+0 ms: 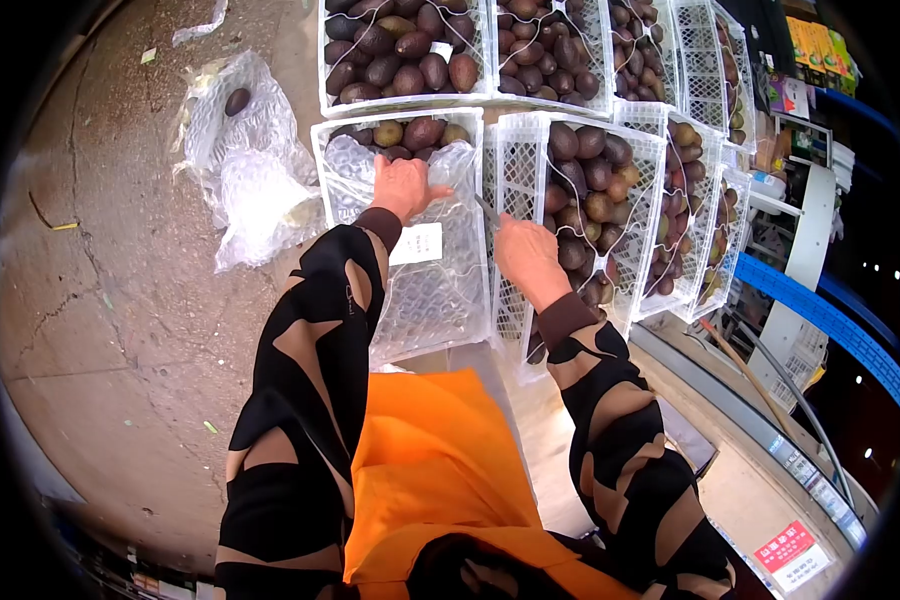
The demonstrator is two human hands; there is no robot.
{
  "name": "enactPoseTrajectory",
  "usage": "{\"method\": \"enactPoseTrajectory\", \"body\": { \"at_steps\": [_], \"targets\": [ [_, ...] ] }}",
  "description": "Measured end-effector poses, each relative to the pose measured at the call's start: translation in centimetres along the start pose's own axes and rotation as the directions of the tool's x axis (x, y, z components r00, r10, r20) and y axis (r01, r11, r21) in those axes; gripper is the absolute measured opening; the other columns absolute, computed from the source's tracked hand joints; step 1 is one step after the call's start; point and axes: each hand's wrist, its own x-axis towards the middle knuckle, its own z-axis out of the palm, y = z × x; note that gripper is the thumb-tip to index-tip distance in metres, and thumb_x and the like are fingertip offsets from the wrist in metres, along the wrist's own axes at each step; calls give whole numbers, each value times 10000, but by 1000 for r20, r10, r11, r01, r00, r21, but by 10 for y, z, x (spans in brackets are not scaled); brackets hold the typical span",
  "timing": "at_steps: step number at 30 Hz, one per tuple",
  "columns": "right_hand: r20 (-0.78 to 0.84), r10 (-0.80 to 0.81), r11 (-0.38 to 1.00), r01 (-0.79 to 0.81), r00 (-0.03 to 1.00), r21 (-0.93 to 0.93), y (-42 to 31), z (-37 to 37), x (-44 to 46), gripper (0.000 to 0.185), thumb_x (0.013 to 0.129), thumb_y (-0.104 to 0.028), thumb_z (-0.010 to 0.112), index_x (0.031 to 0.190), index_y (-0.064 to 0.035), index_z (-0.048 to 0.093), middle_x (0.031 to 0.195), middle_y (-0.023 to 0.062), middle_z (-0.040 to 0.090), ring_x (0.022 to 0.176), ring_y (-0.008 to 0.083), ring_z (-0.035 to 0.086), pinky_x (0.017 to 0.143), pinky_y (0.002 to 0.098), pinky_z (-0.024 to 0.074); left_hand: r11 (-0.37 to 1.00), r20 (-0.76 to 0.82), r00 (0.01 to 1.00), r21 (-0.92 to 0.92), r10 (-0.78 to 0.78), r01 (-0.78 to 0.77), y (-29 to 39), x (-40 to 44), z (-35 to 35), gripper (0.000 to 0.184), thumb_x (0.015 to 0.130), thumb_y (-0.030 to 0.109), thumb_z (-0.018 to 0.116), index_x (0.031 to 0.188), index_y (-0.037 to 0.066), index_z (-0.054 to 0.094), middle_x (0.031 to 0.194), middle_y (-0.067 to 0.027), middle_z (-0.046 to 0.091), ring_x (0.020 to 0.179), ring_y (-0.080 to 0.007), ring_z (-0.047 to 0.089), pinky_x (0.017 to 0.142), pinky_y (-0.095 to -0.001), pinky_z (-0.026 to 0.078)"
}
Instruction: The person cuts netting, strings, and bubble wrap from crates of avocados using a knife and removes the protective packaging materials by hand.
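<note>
My left hand rests on the clear bubble wrap over a white crate, with dark avocados showing at its far end. Its fingers are partly hidden, pointing down at the wrap's edge. My right hand is closed round a thin dark tool, perhaps a blade, at the crate's right edge. A white paper label lies on the wrap below my left hand. Just right of my right hand stands a crate full of avocados.
More filled avocado crates stand at the back and right. Crumpled bubble wrap with one loose avocado lies on the floor at left. A blue beam and poles are at right.
</note>
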Motion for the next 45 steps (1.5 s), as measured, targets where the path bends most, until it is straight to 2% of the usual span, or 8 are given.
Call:
{"method": "enactPoseTrajectory", "body": {
  "at_steps": [7, 11, 14, 17, 20, 24, 29, 45],
  "targets": [
    [-29, 72, 997, -70, 997, 35, -7, 3, 14, 254, 909, -138, 466, 1016, 16, 637, 911, 201, 697, 879, 349, 683, 777, 437, 536, 981, -84, 985, -108, 152, -160, -10, -47, -26, 323, 816, 408, 706, 930, 111, 653, 969, -32, 636, 995, -212, 525, 909, -429, 294],
    [-49, 153, 973, -142, 987, 183, 17, -26, -66, 349, 927, -206, 469, 1189, 3, 566, 821, 244, 671, 775, 412, 660, 722, 503, 517, 979, -606, 792, -194, -75, -56, -2, -57, -23, 226, 844, 104, 632, 1065, 117, 585, 1030, -50, 577, 998, -239, 520, 900, -422, 327],
    [-9, 217, 942, -207, 976, 265, 24, -2, -112, 385, 905, -173, 495, 1245, 2, 542, 844, 263, 663, 805, 423, 648, 749, 508, 502, 946, -511, 852, -210, 110, -248, 21, -62, -15, 264, 803, 20, 594, 1053, 100, 570, 979, -71, 566, 998, -261, 529, 854, -401, 389],
    [6, 239, 918, -228, 971, 324, 8, 37, -120, 401, 904, -171, 505, 1267, 0, 522, 863, 249, 666, 823, 415, 645, 757, 502, 500, 855, 91, 859, -193, 505, -482, 41, -75, 40, 256, 847, 101, 595, 1096, 89, 539, 1045, -97, 573, 1031, -279, 540, 890, -398, 415],
    [47, 225, 896, -226, 973, 383, -4, 59, -110, 413, 900, -171, 510, 1272, 6, 511, 857, 250, 664, 825, 414, 647, 752, 497, 507, 888, -225, 859, 116, 460, -445, 49, -84, 93, 331, 870, 171, 609, 1169, 69, 510, 1116, -96, 564, 1098, -252, 526, 952, -431, 362],
    [114, 241, 892, -266, 964, 366, -6, 67, -93, 394, 889, -154, 506, 1245, 15, 532, 850, 255, 663, 819, 414, 652, 742, 493, 516, 956, 202, 956, 158, 215, -248, 78, -70, 81, 212, 883, 172, 525, 1028, 77, 648, 1122, -77, 568, 1051, -208, 536, 1018, -400, 297],
    [99, 263, 898, -281, 960, 338, -2, 77, -90, 397, 897, -165, 524, 1265, -16, 537, 846, 242, 664, 820, 407, 647, 741, 505, 506, 938, 214, 951, 220, 223, -269, 86, -60, 73, 183, 873, 168, 544, 932, 106, 705, 1007, -80, 617, 1042, -237, 587, 1028, -414, 286],
    [9, 313, 855, -286, 950, 432, -16, 86, -91, 403, 913, -176, 520, 1296, -51, 515, 864, 248, 649, 773, 412, 642, 704, 509, 504, 926, 95, 943, -245, 318, -287, 53, -76, 60, 41, 843, 150, 625, 804, 137, 625, 843, -32, 555, 878, -231, 560, 810, -396, 320]
  ]
}}
